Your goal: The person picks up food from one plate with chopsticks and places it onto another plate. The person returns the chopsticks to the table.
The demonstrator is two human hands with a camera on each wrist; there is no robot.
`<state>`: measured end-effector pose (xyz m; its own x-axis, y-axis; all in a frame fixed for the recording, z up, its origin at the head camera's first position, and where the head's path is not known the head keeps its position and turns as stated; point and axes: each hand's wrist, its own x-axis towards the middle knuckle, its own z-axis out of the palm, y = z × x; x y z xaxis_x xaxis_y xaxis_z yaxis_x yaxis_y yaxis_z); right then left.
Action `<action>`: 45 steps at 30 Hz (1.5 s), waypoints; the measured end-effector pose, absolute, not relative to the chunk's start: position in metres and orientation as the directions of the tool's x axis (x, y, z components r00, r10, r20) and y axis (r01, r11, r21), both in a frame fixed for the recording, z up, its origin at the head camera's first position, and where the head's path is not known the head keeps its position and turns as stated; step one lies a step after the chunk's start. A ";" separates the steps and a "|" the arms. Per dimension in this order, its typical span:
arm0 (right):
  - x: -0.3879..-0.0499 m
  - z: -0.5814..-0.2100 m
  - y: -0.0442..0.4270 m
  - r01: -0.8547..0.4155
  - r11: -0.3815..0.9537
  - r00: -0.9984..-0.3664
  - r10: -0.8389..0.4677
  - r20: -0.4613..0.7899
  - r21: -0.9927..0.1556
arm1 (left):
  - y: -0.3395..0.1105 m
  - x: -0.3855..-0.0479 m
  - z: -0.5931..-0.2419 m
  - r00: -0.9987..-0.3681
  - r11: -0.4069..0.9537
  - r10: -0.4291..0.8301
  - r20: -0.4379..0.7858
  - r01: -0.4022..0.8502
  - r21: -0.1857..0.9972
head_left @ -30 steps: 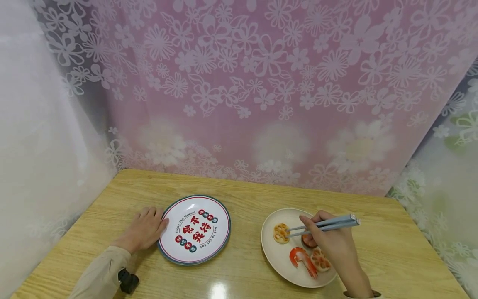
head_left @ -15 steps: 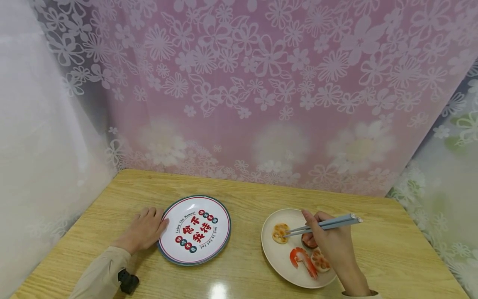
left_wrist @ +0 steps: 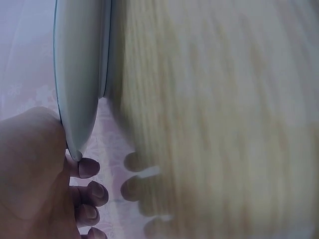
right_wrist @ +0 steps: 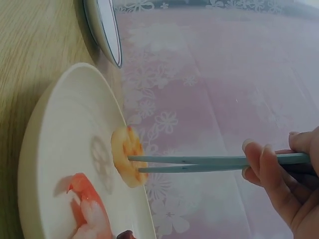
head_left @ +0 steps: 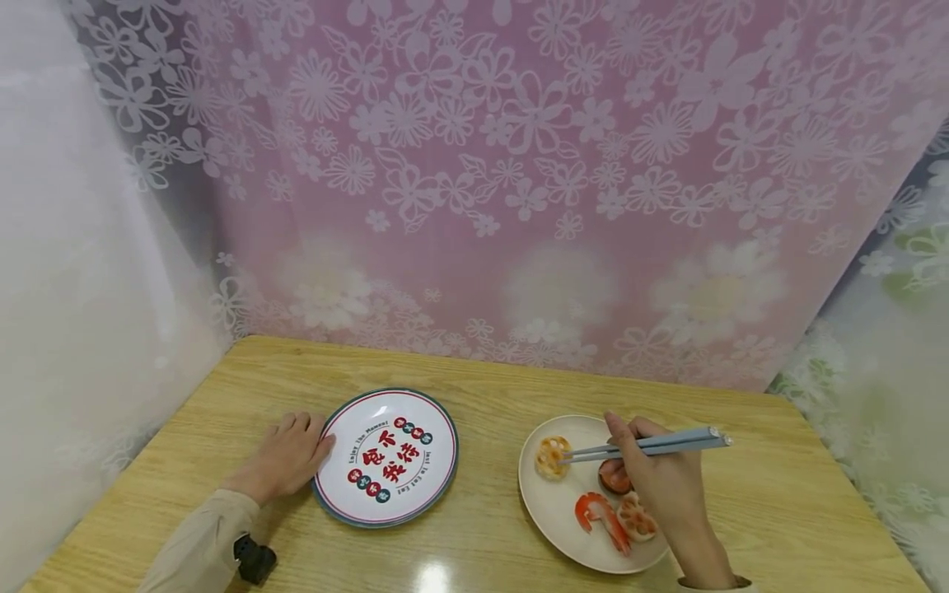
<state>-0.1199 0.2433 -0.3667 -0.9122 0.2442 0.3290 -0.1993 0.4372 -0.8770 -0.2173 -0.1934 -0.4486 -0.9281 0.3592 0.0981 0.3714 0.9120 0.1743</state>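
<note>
My right hand (head_left: 665,478) grips a pair of blue-grey chopsticks (right_wrist: 199,166). Their tips hold a browned lotus root slice (right_wrist: 127,158), raised over the cream plate (head_left: 543,523), with its shadow on the plate below in the right wrist view. On that plate lie a shrimp (head_left: 604,520), a second lotus root slice (head_left: 636,519) and a round brown piece (head_left: 613,476), partly covered by the hand. My left hand (head_left: 285,455) holds the left rim of a white plate (head_left: 433,432) with red lettering, the thumb on the rim and the fingers beneath it.
Both plates stand on a wooden table (head_left: 485,461), a gap between them. A pink floral curtain (head_left: 460,206) hangs behind the table's back edge. Pale sheets hang at the left and right sides. A black device (head_left: 255,560) sits at the left wrist.
The chopsticks have taken hold of the lotus root slice, and it has shifted slightly left and back, up from the plate. My left hand and the white plate have stayed in place.
</note>
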 end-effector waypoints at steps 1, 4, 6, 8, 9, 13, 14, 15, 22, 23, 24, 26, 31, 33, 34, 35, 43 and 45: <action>-0.120 -0.367 0.242 -0.214 0.436 -0.906 0.245 0.344 -0.874 | -0.194 -0.217 -0.449 -0.929 0.913 0.358 0.094 0.369 0.174; -0.121 -0.367 0.240 -0.249 0.448 -0.891 0.243 0.385 -0.859 | -0.194 -0.217 -0.449 -0.930 0.914 0.359 0.076 0.367 0.171; -0.122 -0.367 0.239 -0.258 0.454 -0.887 0.238 0.395 -0.853 | -0.195 -0.217 -0.449 -0.931 0.916 0.357 0.069 0.364 0.171; -0.122 -0.367 0.237 -0.262 0.452 -0.889 0.231 0.395 -0.853 | -0.195 -0.217 -0.450 -0.933 0.917 0.354 0.065 0.360 0.173; -0.121 -0.366 0.236 -0.260 0.450 -0.891 0.229 0.392 -0.854 | -0.195 -0.216 -0.450 -0.934 0.918 0.352 0.065 0.358 0.172; -0.117 -0.359 0.231 -0.261 0.433 -0.892 0.234 0.388 -0.863 | -0.196 -0.216 -0.451 -0.932 0.918 0.354 0.074 0.361 0.166; -0.117 -0.358 0.230 -0.261 0.432 -0.891 0.236 0.387 -0.864 | -0.196 -0.215 -0.451 -0.932 0.917 0.356 0.076 0.363 0.164; -0.116 -0.357 0.229 -0.259 0.429 -0.892 0.237 0.384 -0.866 | -0.196 -0.215 -0.451 -0.931 0.917 0.357 0.078 0.365 0.163; -0.123 -0.368 0.234 -0.247 0.417 -0.900 0.236 0.367 -0.875 | -0.195 -0.216 -0.450 -0.928 0.912 0.362 0.088 0.372 0.175; -0.124 -0.369 0.234 -0.247 0.416 -0.900 0.236 0.366 -0.875 | -0.195 -0.216 -0.450 -0.928 0.911 0.362 0.088 0.372 0.177; -0.124 -0.368 0.233 -0.247 0.416 -0.901 0.234 0.366 -0.875 | -0.194 -0.216 -0.449 -0.928 0.911 0.362 0.088 0.372 0.179; -0.121 -0.361 0.228 -0.263 0.419 -0.898 0.225 0.380 -0.869 | -0.194 -0.217 -0.449 -0.928 0.910 0.361 0.086 0.371 0.183; -0.114 -0.343 0.216 -0.298 0.418 -0.889 0.205 0.409 -0.858 | -0.194 -0.217 -0.448 -0.927 0.910 0.362 0.096 0.374 0.181; -0.114 -0.342 0.214 -0.296 0.414 -0.891 0.207 0.405 -0.861 | -0.195 -0.217 -0.448 -0.926 0.909 0.363 0.104 0.376 0.179; -0.115 -0.341 0.214 -0.300 0.410 -0.890 0.205 0.407 -0.861 | -0.195 -0.217 -0.448 -0.925 0.909 0.364 0.106 0.377 0.175; -0.115 -0.341 0.214 -0.304 0.407 -0.889 0.203 0.410 -0.861 | -0.195 -0.217 -0.448 -0.925 0.909 0.364 0.108 0.379 0.173; -0.118 -0.340 0.206 -0.343 0.374 -0.880 0.194 0.434 -0.862 | -0.194 -0.217 -0.447 -0.922 0.910 0.372 0.104 0.385 0.157; -0.121 -0.344 0.204 -0.349 0.354 -0.881 0.193 0.433 -0.868 | -0.194 -0.216 -0.448 -0.921 0.909 0.375 0.107 0.388 0.154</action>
<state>-0.1210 0.2036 -0.3441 -0.8806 0.1931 0.4327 -0.3486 0.3545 -0.8677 -0.2163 -0.1935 -0.4478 -0.9207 0.3754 0.1070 0.3884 0.9086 0.1537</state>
